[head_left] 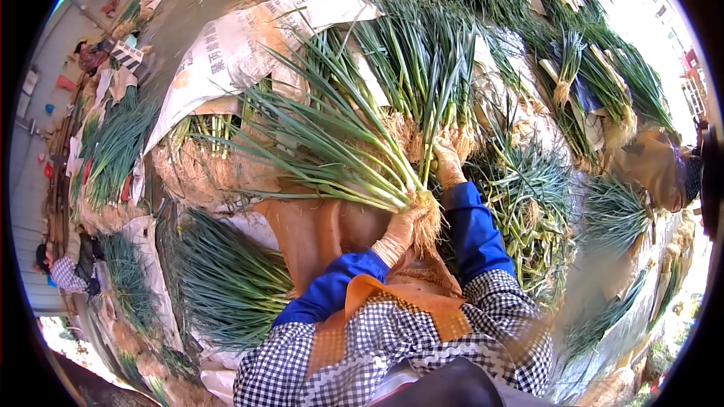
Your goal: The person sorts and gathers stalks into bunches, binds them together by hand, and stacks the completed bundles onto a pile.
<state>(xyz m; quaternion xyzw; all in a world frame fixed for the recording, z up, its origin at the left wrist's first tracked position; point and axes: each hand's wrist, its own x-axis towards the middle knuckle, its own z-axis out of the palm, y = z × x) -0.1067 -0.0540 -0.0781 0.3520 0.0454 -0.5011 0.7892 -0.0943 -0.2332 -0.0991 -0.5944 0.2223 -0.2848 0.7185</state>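
My left hand (pixel 400 235) is wrapped around the root end of a bunch of green onions (pixel 339 143). The leaves fan out up and to the left, and pale stringy roots (pixel 428 218) hang beside the fingers. Just above and to the right, my right hand (pixel 449 164) is closed around the lower stem of a green onion (pixel 428 152), close to the held bunch. Part of that grip is hidden by the fingers. Behind both hands lies a row of green onions (pixel 411 60), leaves pointing away and roots towards me. A brown apron (pixel 309 237) covers my lap.
A printed white woven sack (pixel 219 53) lies at the upper left. One green onion pile (pixel 226 279) is at my lower left; loose leaves and stalks (pixel 528 218) are heaped on my right. More bundles (pixel 603 90) lie farther right. Other people (pixel 72 271) sit at the left edge.
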